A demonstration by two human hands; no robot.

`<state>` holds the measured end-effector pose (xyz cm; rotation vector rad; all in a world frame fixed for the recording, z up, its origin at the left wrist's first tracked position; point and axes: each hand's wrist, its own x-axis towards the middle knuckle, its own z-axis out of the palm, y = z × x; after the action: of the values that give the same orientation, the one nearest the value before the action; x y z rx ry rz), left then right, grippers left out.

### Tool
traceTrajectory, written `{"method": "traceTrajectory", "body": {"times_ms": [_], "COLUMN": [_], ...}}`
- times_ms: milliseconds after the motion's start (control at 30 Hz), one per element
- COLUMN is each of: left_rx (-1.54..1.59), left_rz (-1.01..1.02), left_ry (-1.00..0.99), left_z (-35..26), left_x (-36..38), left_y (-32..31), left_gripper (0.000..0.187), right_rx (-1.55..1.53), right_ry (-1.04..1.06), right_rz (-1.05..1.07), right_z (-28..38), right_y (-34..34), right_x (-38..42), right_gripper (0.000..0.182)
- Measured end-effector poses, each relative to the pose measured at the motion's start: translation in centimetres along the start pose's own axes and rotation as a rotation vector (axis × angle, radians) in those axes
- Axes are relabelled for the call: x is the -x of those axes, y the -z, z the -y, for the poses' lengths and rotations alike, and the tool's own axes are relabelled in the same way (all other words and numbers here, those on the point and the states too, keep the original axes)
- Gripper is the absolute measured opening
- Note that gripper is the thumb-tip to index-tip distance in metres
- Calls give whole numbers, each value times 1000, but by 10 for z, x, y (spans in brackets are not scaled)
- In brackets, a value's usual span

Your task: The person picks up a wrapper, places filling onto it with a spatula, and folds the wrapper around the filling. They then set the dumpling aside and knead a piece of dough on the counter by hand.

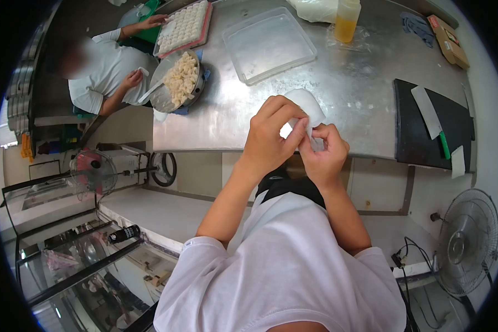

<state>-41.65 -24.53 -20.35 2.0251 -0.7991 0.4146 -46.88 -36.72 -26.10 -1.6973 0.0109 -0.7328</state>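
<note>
Nearest the camera, the left hand (pixel 268 138) and right hand (pixel 323 155) meet at the near edge of the steel worktop (pixel 348 99), fingers of both pinched shut on a white dough wrapper (pixel 310 108). Farther along that worktop lies an empty clear tray (pixel 268 44), then a bowl of filling (pixel 178 80) beside a co-worker's hand (pixel 131 78).

A long stainless-steel worktable (pixel 365 105) runs across the room, pale panels closing its front. A white pedestal fan (pixel 467 243) stands by its right end, and a second fan with a reddish hub (pixel 93 171) sits at the left. Low down, a glass-topped metal shelf (pixel 72 260) catches the daylight.
</note>
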Motion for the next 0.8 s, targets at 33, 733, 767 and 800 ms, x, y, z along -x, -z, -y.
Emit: {"method": "traceTrajectory", "body": {"times_ms": [33, 733, 767, 800], "left_rx": [-1, 264, 416, 624], "left_rz": [0, 226, 161, -10], "left_ry": [34, 1022, 1050, 1002], "left_z": [1, 34, 34, 30], "left_x": [0, 32, 39, 40], "left_y": [0, -46, -53, -60], "left_gripper": [15, 42, 43, 36], "right_rx": [45, 651, 679, 709], "right_ry": [24, 843, 860, 880], "right_rz": [9, 591, 632, 671], "right_z": [3, -23, -24, -25], "right_y": [1, 49, 53, 56], "right_x": [-2, -22, -22, -23], "right_gripper": [21, 12, 11, 10]}}
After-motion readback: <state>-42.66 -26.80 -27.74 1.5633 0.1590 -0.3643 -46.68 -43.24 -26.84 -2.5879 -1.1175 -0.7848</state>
